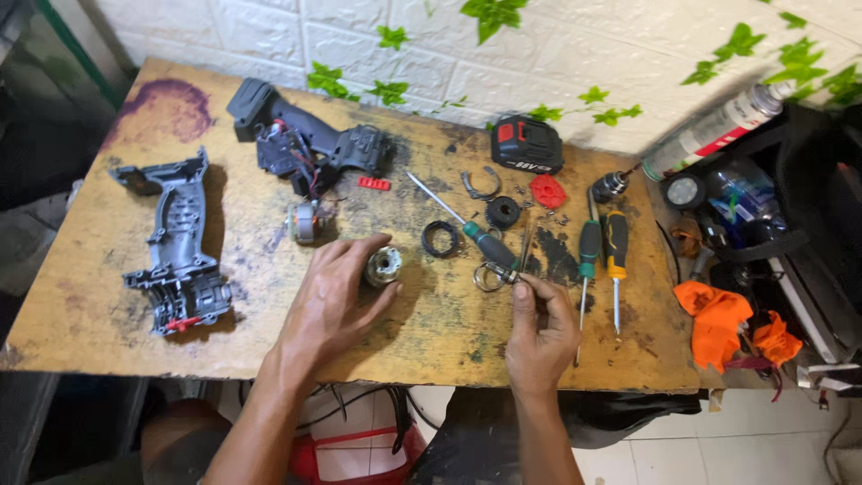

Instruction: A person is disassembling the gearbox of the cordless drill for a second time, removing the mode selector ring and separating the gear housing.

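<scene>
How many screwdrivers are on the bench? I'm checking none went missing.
3. One green-handled screwdriver lies diagonally mid-bench; another green-handled one and a yellow-handled one lie side by side right of the right hand. The cluttered bin at right may hide more.
</scene>
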